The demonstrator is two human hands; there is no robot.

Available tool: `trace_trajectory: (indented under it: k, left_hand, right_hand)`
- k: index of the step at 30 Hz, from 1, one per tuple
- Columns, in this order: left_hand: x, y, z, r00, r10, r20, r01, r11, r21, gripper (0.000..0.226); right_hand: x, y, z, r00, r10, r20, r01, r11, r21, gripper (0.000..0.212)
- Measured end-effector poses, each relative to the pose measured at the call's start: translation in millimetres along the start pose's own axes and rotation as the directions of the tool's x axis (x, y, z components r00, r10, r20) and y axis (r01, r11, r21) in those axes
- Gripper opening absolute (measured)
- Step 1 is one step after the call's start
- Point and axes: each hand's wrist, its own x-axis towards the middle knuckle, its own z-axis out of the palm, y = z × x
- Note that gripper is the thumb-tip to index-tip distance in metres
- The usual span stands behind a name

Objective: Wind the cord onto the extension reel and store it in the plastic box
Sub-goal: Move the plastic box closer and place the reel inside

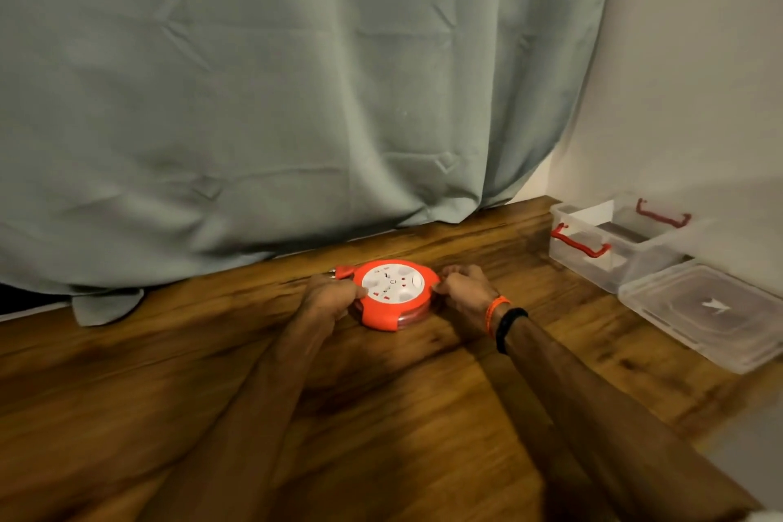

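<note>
A round red extension reel [395, 293] with a white socket face lies flat on the wooden floor, near the foot of a curtain. Its cord looks wound inside the rim, and a red plug [342, 270] sticks out at its upper left. My left hand [329, 296] grips the reel's left edge and my right hand [462, 291] grips its right edge. A clear plastic box [610, 242] with red handles stands open by the wall at the right, well apart from the reel. Its clear lid [707, 309] lies flat on the floor just in front of it.
A grey-green curtain [271, 97] hangs down to the floor behind the reel, bunched at the lower left. A white wall [695, 76] runs along the right side. Wooden floor [381, 415] stretches between the reel and me.
</note>
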Motion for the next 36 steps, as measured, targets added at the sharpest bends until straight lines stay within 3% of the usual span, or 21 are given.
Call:
trace_trajectory:
  k: [4,7,10,16,23,27,30,32,36]
  left_hand:
    - [-16,4,1,0.998,0.068,0.005,-0.068,0.997,0.045,0.046]
    - [-32,14,9,0.983,0.181,-0.021,-0.178,0.979,0.104,0.041]
    - [-52,28,30,0.950,0.312,0.009,-0.309,0.938,0.159,0.051]
    - [-93,55,103,0.875,0.413,0.252,-0.451,0.884,0.118,0.054]
    - [-114,80,205,0.782,0.407,0.472,-0.519,0.845,0.132,0.051]
    - [-106,95,266,0.666,0.529,0.525,-0.708,0.669,0.224,0.055]
    - [-89,102,297,0.512,0.604,0.610,-0.859,0.371,0.353,0.056]
    - [-78,102,311,0.458,0.583,0.671,-0.885,0.232,0.403,0.060]
    - [-63,100,326,0.413,0.596,0.688,-0.903,0.168,0.396,0.052]
  right_hand:
    - [-14,-6,-10,0.999,-0.023,-0.031,0.021,0.998,-0.065,0.047]
    - [-32,-19,-27,0.994,-0.076,-0.080,0.065,0.989,-0.131,0.036]
    - [-56,-30,-54,0.980,-0.157,-0.126,0.130,0.971,-0.200,0.031]
    - [-91,-39,-127,0.910,-0.363,-0.202,0.218,0.831,-0.512,0.048]
    - [-88,-26,-209,0.849,-0.459,-0.261,0.139,0.671,-0.728,0.053]
    - [-57,-19,-251,0.877,-0.419,-0.236,0.049,0.565,-0.824,0.066]
    - [-37,-10,-264,0.905,-0.381,-0.190,0.016,0.476,-0.879,0.071]
    - [-26,-3,-268,0.918,-0.365,-0.156,0.019,0.434,-0.901,0.074]
    - [-16,5,-270,0.907,-0.402,-0.130,0.046,0.398,-0.916,0.074]
